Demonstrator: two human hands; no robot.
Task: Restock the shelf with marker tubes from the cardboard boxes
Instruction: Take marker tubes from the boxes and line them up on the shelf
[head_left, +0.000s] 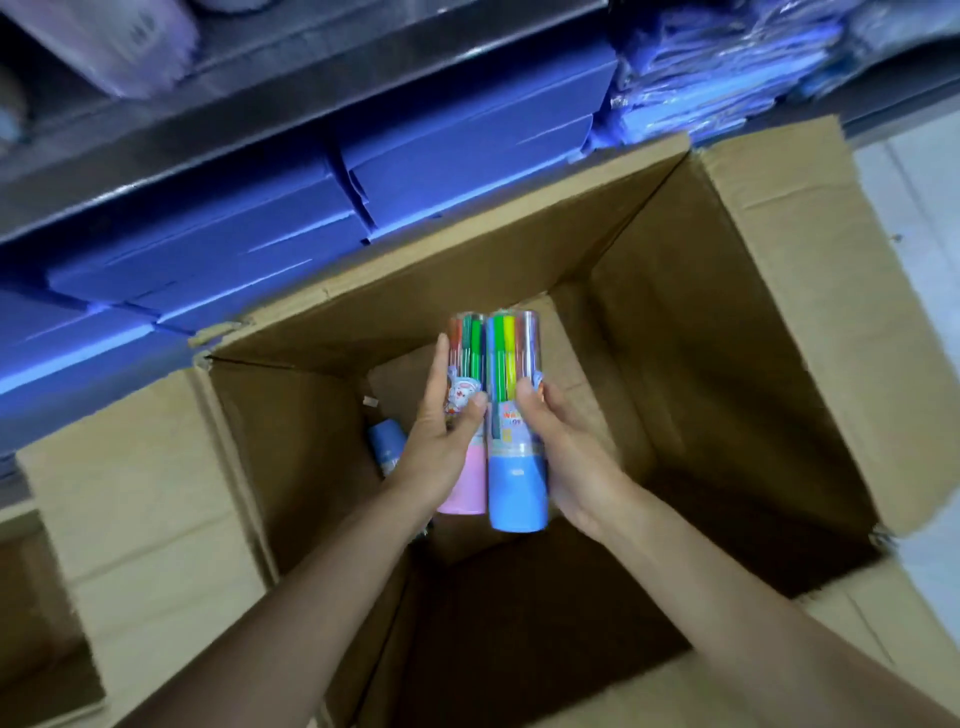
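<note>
Big metal shelf (218, 150) runs across the top, its lower level stuffed with flat blue boxes (249, 249) and some blue plastic-wrapped packs (701, 67) off to the right. Right below sits the open cardboard box (769, 332), flaps splayed out, nearly emptied by the look of it. One blue-capped tube (385, 447) lies down at the bottom left, partly hidden behind the left wrist.

Over the box, two marker tubes are held side by side and touching: the left hand (441, 441) is wrapped around the pink-capped tube (465, 415), and the right hand (561, 447) has its fingers curled on the blue-capped marker tube (514, 441).

So I'd say this is the lift-out step, with both tubes clear of the box floor. Next move probably means raising them past the box edge and finding a free spot on the shelf, which looks pretty packed here.
</note>
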